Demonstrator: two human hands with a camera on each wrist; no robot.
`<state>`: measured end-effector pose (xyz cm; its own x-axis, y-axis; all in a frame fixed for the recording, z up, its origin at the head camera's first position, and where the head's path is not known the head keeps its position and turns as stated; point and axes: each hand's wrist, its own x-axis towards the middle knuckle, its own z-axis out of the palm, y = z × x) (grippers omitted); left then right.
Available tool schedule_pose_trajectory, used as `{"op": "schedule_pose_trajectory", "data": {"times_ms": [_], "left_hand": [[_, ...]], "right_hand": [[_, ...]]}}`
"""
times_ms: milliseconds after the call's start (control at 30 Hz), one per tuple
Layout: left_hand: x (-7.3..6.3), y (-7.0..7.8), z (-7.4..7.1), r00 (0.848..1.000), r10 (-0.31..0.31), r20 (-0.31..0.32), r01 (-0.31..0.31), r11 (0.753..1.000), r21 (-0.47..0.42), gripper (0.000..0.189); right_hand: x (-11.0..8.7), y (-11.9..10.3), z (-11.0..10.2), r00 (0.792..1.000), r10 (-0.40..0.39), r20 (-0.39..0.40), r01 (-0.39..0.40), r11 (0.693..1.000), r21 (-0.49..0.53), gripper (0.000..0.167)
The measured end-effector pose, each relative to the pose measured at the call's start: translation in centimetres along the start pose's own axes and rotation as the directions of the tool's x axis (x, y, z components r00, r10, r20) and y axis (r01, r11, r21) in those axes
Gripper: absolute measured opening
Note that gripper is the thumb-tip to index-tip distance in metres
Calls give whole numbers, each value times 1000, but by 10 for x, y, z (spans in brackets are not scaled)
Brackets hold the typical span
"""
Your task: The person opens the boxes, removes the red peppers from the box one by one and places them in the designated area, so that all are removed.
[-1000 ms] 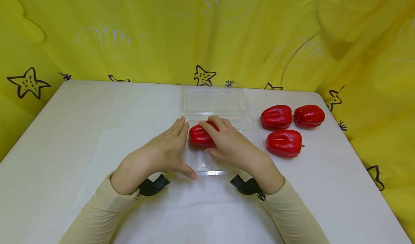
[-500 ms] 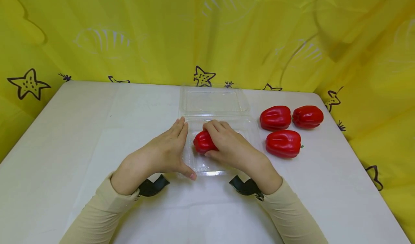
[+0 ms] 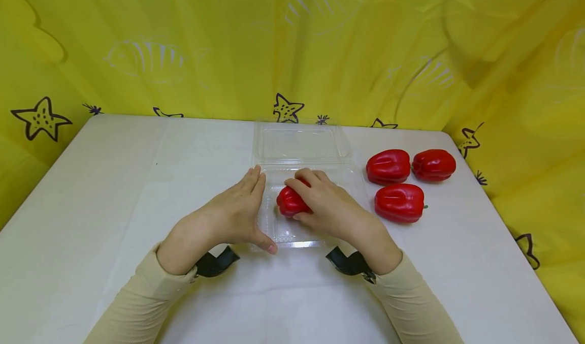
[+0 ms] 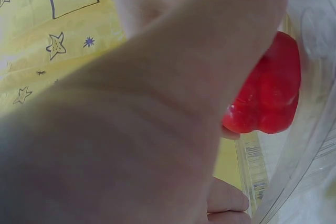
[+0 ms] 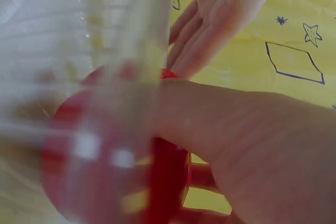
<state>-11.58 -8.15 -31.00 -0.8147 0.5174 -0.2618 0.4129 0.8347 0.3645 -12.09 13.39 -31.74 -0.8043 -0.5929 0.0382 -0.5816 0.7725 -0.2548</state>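
In the head view my right hand (image 3: 329,204) grips a red bell pepper (image 3: 290,202) inside the base of a clear plastic clamshell container (image 3: 292,237). Thumb and fingers wrap the pepper's right part, so its far end is hidden. Along the container's left side rests my left hand (image 3: 233,209), fingers straight and together, thumb spread toward the near edge. The left wrist view shows the lobed end of the pepper (image 4: 268,90) close to the container wall. Seen through clear plastic, the pepper (image 5: 100,156) appears in the right wrist view with fingers behind it.
The container's clear lid (image 3: 301,143) lies folded back toward the yellow curtain (image 3: 219,44). To the right on the white table (image 3: 114,207) lie three more red peppers: one nearer (image 3: 399,202), one behind it (image 3: 388,166) and one farther right (image 3: 434,164).
The right hand has shifted the pepper a little to the right and toward me within the container. My left hand stays in place at the container's side.
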Motion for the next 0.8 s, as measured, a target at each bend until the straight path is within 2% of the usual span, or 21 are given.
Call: {"op": "schedule_pose_trajectory", "data": {"times_ms": [800], "left_hand": [[0, 0, 0, 1000, -2, 2, 2, 1000, -4, 140]], "right_hand": [[-12, 9, -24, 998, 61, -12, -61, 998, 24, 65]]}}
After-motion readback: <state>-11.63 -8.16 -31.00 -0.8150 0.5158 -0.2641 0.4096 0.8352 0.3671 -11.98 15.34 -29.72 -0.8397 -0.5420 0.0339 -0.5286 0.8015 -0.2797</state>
